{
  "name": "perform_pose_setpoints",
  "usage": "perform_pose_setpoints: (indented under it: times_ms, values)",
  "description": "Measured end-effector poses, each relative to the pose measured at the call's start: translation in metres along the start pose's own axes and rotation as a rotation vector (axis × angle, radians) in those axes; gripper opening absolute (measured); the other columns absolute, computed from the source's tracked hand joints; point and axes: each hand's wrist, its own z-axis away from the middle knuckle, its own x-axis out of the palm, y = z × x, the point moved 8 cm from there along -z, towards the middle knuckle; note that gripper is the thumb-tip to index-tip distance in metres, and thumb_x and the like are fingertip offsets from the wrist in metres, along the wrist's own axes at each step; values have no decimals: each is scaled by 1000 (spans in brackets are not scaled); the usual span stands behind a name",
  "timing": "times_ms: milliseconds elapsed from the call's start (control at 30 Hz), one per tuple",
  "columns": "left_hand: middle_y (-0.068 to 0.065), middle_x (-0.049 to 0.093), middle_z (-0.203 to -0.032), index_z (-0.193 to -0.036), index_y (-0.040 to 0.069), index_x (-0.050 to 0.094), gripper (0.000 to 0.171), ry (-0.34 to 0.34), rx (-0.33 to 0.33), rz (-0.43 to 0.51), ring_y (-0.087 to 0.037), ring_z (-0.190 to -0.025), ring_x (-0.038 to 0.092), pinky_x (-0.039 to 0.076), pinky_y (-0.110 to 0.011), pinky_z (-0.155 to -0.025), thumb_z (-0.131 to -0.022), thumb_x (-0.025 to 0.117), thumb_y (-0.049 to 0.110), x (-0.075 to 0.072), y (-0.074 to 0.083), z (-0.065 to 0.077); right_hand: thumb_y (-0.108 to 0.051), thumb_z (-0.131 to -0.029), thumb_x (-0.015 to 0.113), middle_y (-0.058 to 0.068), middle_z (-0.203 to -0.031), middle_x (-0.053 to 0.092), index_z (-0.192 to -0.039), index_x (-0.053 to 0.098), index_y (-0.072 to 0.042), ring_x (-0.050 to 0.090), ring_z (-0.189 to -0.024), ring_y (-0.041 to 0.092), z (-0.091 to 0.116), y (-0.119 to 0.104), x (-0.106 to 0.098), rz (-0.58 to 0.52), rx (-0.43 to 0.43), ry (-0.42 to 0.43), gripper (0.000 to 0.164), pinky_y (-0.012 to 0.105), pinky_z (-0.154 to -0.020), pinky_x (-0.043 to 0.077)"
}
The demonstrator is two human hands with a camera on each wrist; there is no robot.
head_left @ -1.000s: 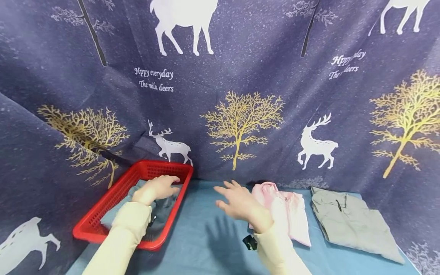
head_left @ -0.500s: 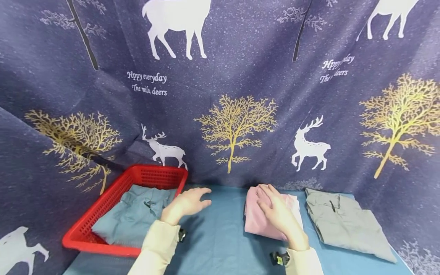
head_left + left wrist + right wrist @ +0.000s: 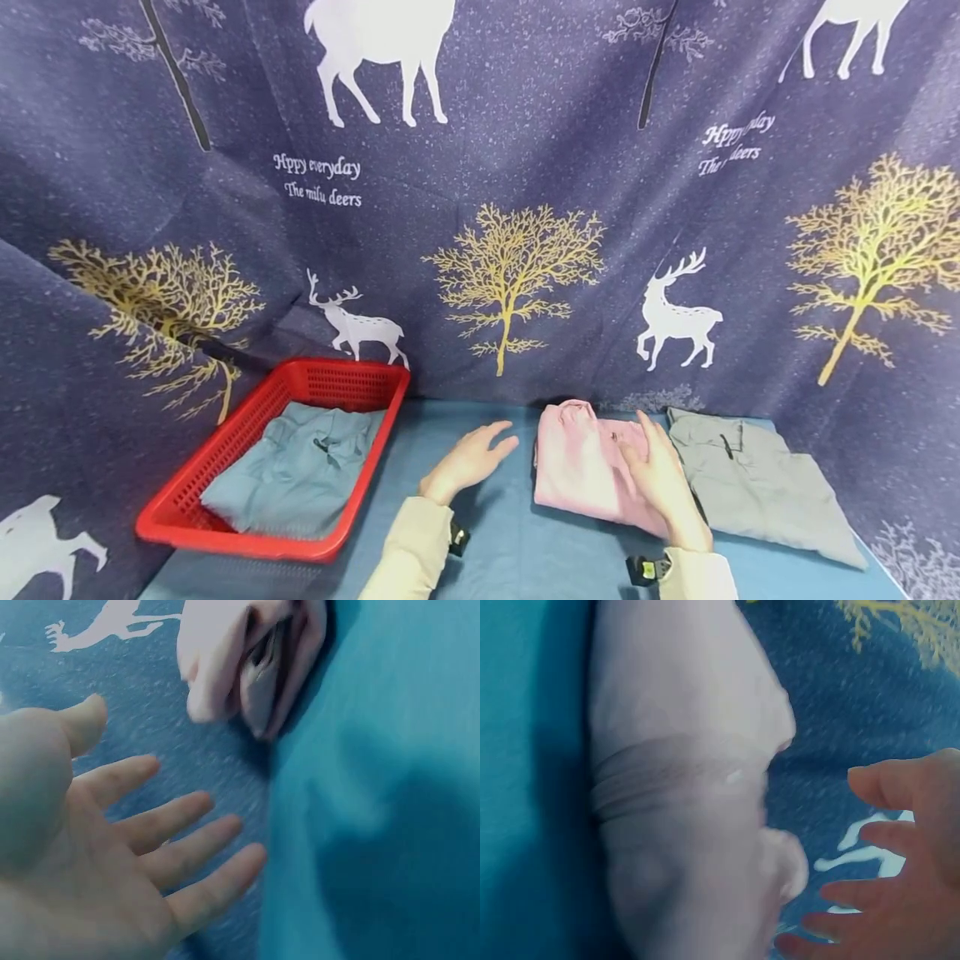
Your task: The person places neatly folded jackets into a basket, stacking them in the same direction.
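A folded pink zip garment [image 3: 573, 467] lies on the blue tabletop, its zip and collar visible. My right hand [image 3: 660, 475] is at its right side with fingers extended; in the right wrist view the fingers [image 3: 855, 896] hold nothing and stand apart from the pink cloth [image 3: 690, 825]. To the left of the garment is my left hand [image 3: 468, 462], over the table with a gap between. The left wrist view shows that palm [image 3: 90, 877] with spread, straight fingers and the folded pink edge [image 3: 255, 667] beyond them.
At the left stands a red plastic basket [image 3: 348, 517] holding a folded blue-green garment [image 3: 300, 467]. A folded grey-green garment [image 3: 757, 483] lies close to the right of the pink one. A dark printed cloth [image 3: 465, 292] hangs behind the table.
My left hand has come out from over the basket and moved right towards the pink garment. My right hand has moved right across that garment to its far side.
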Motion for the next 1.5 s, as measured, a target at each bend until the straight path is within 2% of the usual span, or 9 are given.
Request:
perform_pose_setpoints:
  times_ms: [167, 267, 333, 400, 567, 667, 967, 1300, 1500]
  values:
    - [-13, 52, -141, -145, 14, 48, 54, 77, 6, 166, -34, -126, 50, 40, -48, -102, -101, 48, 45, 25, 2, -15, -21, -102, 48, 37, -151, 20, -154, 18, 3, 21, -136, 54, 1, 22, 4, -34, 61, -33, 65, 65, -108, 19]
    - [-14, 60, -129, -144, 11, 48, 52, 117, 27, 264, -30, -104, 62, 49, -43, -87, -101, 52, 38, 40, 5, -21, -20, -101, 48, 34, -151, 23, -153, 19, 5, 22, -137, 52, 2, 33, 9, -42, 79, -33, 64, 62, -110, 19]
    - [-12, 63, -119, -144, 10, 48, 51, 121, 28, 305, -23, -90, 63, 50, -38, -79, -100, 54, 36, 50, 6, -23, -21, -101, 47, 33, -152, 23, -153, 18, 4, 21, -138, 52, 4, 41, 14, -44, 107, -49, 64, 61, -111, 18]
    - [-10, 64, -118, -145, 10, 48, 52, 125, 31, 323, -18, -88, 61, 49, -36, -79, -99, 55, 33, 60, 7, -24, -21, -101, 47, 33, -152, 23, -154, 18, 2, 20, -138, 51, 7, 48, 19, -43, 138, -65, 64, 60, -111, 18]
    - [-16, 53, -139, -147, 7, 44, 58, 141, 30, 322, -30, -123, 52, 41, -45, -102, -97, 56, 33, 73, 9, -26, -23, -102, 46, 32, -152, 23, -155, 17, -2, 24, -137, 51, 9, 57, 27, -43, 170, -82, 64, 62, -109, 20]
    - [-20, 48, -143, -148, 2, 41, 64, 138, 15, 383, -37, -131, 44, 37, -49, -106, -94, 60, 30, 78, 12, -26, -22, -102, 47, 28, -155, 21, -155, 17, -2, 23, -138, 50, 9, 58, 30, -52, 167, -80, 63, 61, -110, 20]
    - [-22, 33, -152, -151, 0, 33, 71, 101, -80, 671, -40, -141, 26, 26, -55, -110, -89, 65, 13, 89, 18, -19, -25, -101, 50, 28, -154, 23, -155, 21, -5, 24, -137, 50, 8, 65, 31, -66, 221, -56, 64, 62, -109, 20]
    - [-21, 33, -152, -151, 7, 37, 70, 92, -135, 753, -41, -139, 27, 29, -56, -108, -88, 68, 13, 99, 7, -20, -30, -99, 55, 30, -151, 29, -153, 30, -11, 26, -137, 51, 10, 71, 26, -132, 293, -15, 63, 63, -109, 21]
    - [-19, 38, -150, -149, 11, 42, 69, 116, -176, 760, -36, -138, 32, 32, -52, -108, -86, 69, 17, 95, 3, -23, -29, -97, 59, 37, -142, 38, -154, 28, -9, 43, -126, 49, 13, 74, 27, -246, 320, -21, 68, 59, -102, 35]
